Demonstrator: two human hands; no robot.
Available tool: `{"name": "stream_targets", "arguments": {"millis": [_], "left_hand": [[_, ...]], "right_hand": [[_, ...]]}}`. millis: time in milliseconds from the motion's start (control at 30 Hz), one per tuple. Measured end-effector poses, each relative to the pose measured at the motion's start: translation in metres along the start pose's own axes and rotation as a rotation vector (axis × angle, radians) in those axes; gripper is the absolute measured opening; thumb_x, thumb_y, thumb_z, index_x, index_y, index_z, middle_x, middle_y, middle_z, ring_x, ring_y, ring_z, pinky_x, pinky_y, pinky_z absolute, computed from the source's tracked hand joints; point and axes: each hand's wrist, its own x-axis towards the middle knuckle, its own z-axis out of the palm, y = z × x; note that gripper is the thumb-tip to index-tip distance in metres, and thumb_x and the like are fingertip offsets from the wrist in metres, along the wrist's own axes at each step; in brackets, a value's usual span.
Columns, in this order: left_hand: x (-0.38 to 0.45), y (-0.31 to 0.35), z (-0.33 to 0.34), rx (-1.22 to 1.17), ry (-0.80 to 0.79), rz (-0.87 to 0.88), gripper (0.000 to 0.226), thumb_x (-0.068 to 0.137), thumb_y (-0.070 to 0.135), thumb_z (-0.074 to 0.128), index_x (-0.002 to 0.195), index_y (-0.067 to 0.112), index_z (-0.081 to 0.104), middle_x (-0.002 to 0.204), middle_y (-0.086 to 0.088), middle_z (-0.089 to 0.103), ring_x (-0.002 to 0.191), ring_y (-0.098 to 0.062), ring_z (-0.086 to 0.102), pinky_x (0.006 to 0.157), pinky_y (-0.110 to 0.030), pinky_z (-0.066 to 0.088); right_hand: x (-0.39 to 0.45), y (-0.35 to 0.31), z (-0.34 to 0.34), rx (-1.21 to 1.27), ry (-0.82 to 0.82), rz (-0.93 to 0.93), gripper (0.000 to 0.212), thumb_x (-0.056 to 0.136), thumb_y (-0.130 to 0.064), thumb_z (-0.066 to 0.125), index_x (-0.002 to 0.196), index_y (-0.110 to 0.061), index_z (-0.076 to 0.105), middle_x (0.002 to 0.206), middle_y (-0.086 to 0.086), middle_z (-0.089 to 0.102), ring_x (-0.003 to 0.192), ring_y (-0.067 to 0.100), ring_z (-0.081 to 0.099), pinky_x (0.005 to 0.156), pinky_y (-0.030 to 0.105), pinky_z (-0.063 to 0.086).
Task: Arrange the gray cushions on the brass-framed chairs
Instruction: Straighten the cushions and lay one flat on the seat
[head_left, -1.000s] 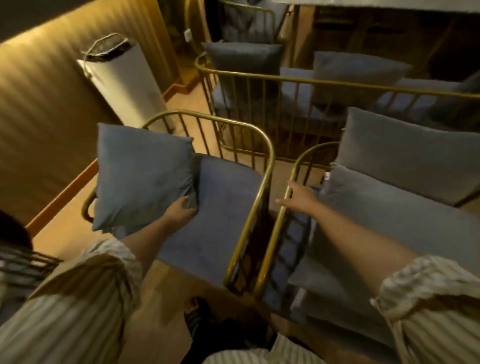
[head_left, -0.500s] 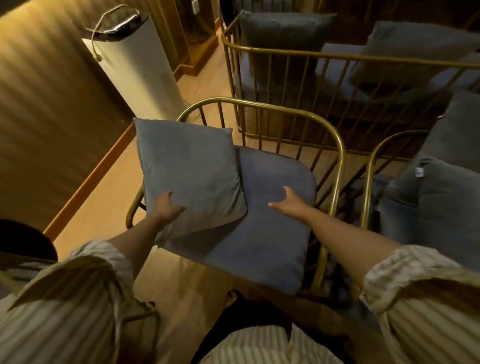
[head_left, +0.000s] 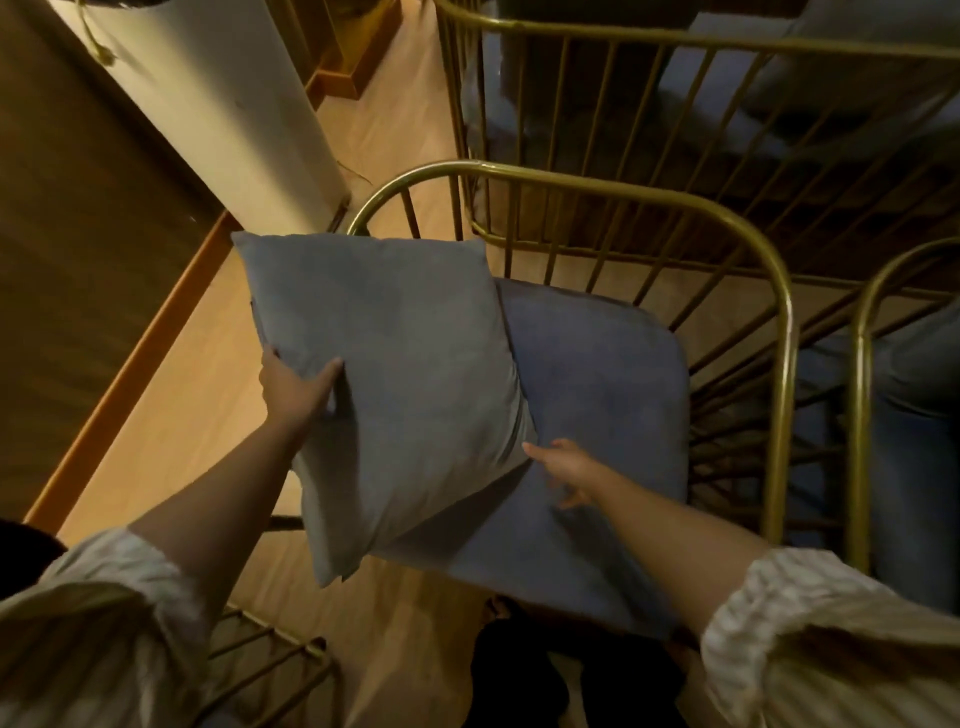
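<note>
A square gray cushion (head_left: 405, 374) is held tilted above the left half of a brass-framed chair (head_left: 782, 312), whose blue-gray seat pad (head_left: 602, 395) shows beneath it. My left hand (head_left: 293, 389) grips the cushion's left edge, thumb on top. My right hand (head_left: 566, 465) reaches to the cushion's lower right corner with fingers spread, touching its edge above the seat pad; whether it grips is unclear.
A white cylindrical floor unit (head_left: 228, 98) stands at the back left by a wood wall. Another brass-railed seat (head_left: 675, 62) with gray cushions is behind. A second brass chair (head_left: 862, 374) with gray cushions crowds the right. Wood floor (head_left: 208, 374) lies left of the chair.
My right hand left the neighbouring chair's frame, crossed the seat pad and reached the cushion's lower right corner. My left hand shifted along the cushion's left edge. The view tilted down and closer.
</note>
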Motion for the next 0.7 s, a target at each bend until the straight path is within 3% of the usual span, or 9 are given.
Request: {"name": "stream_targets", "arguments": {"millis": [33, 67, 167, 233, 333, 400, 500, 567, 700], "left_hand": [[0.011, 0.000, 0.000, -0.039, -0.004, -0.023, 0.097, 0.080, 0.045, 0.074, 0.152, 0.019, 0.015, 0.157, -0.009, 0.030, 0.143, -0.033, 0.033, 0.115, -0.053, 0.034], [0.023, -0.001, 0.000, -0.068, -0.012, -0.043, 0.101, 0.077, 0.051, 0.075, 0.152, 0.021, 0.013, 0.157, -0.007, 0.029, 0.143, -0.032, 0.033, 0.114, -0.053, 0.034], [0.048, -0.002, -0.002, -0.126, -0.057, -0.069, 0.107, 0.071, 0.066, 0.071, 0.150, 0.023, 0.014, 0.153, -0.005, 0.035, 0.138, -0.030, 0.040, 0.111, -0.051, 0.039], [0.060, -0.002, -0.004, -0.189, -0.073, -0.084, 0.105, 0.069, 0.067, 0.072, 0.148, 0.022, 0.020, 0.147, -0.004, 0.042, 0.131, -0.026, 0.046, 0.107, -0.047, 0.043], [0.066, -0.002, -0.005, -0.209, -0.060, -0.118, 0.103, 0.063, 0.069, 0.076, 0.142, 0.022, 0.032, 0.138, -0.002, 0.049, 0.125, -0.024, 0.051, 0.100, -0.045, 0.048], [0.062, 0.001, -0.005, -0.216, -0.034, -0.148, 0.094, 0.064, 0.066, 0.077, 0.138, 0.020, 0.041, 0.134, 0.000, 0.053, 0.121, -0.023, 0.054, 0.094, -0.041, 0.050], [0.049, 0.011, -0.001, -0.298, -0.037, -0.172, 0.076, 0.072, 0.051, 0.080, 0.131, 0.013, 0.052, 0.121, 0.001, 0.058, 0.105, -0.019, 0.056, 0.084, -0.033, 0.048], [0.034, 0.020, 0.001, -0.372, -0.043, -0.165, 0.070, 0.074, 0.043, 0.081, 0.129, 0.009, 0.055, 0.114, 0.002, 0.058, 0.101, -0.018, 0.056, 0.083, -0.031, 0.047], [-0.002, 0.019, 0.010, -0.568, -0.068, -0.182, 0.067, 0.073, 0.034, 0.084, 0.128, 0.007, 0.058, 0.120, -0.002, 0.065, 0.105, -0.021, 0.063, 0.084, -0.031, 0.052]], "right_hand": [[0.003, -0.002, 0.013, 0.069, -0.043, 0.047, 0.053, 0.085, -0.060, 0.062, 0.120, -0.025, 0.043, 0.103, 0.006, 0.052, 0.091, 0.027, 0.058, 0.075, 0.041, 0.047], [0.008, -0.004, 0.028, 0.140, -0.081, 0.103, 0.056, 0.080, -0.066, 0.063, 0.116, -0.027, 0.044, 0.102, 0.006, 0.051, 0.088, 0.026, 0.056, 0.072, 0.042, 0.048], [0.021, -0.005, 0.077, 0.496, -0.181, 0.218, 0.081, 0.083, -0.065, 0.061, 0.146, -0.019, 0.037, 0.149, 0.018, 0.039, 0.134, 0.039, 0.044, 0.095, 0.056, 0.046], [0.022, -0.004, 0.109, 0.769, -0.243, 0.295, 0.102, 0.076, -0.070, 0.064, 0.154, -0.014, 0.025, 0.160, 0.019, 0.025, 0.143, 0.042, 0.032, 0.103, 0.061, 0.040], [0.020, 0.000, 0.137, 1.028, -0.296, 0.384, 0.119, 0.065, -0.079, 0.066, 0.154, -0.010, 0.024, 0.160, 0.018, 0.028, 0.143, 0.041, 0.033, 0.112, 0.063, 0.033], [0.019, 0.004, 0.144, 1.069, -0.292, 0.390, 0.115, 0.062, -0.077, 0.070, 0.149, -0.010, 0.034, 0.154, 0.017, 0.040, 0.138, 0.039, 0.041, 0.112, 0.060, 0.035], [0.017, 0.005, 0.138, 1.110, -0.373, 0.240, 0.097, 0.065, -0.071, 0.071, 0.138, -0.010, 0.053, 0.136, 0.014, 0.061, 0.128, 0.036, 0.053, 0.112, 0.055, 0.037], [0.013, 0.003, 0.117, 1.153, -0.401, 0.163, 0.087, 0.070, -0.067, 0.070, 0.136, -0.012, 0.057, 0.132, 0.014, 0.063, 0.128, 0.036, 0.053, 0.114, 0.055, 0.035], [0.002, 0.007, 0.055, 1.048, -0.224, 0.063, 0.056, 0.090, -0.051, 0.062, 0.129, -0.011, 0.062, 0.140, 0.012, 0.058, 0.132, 0.034, 0.050, 0.113, 0.050, 0.036]]}}
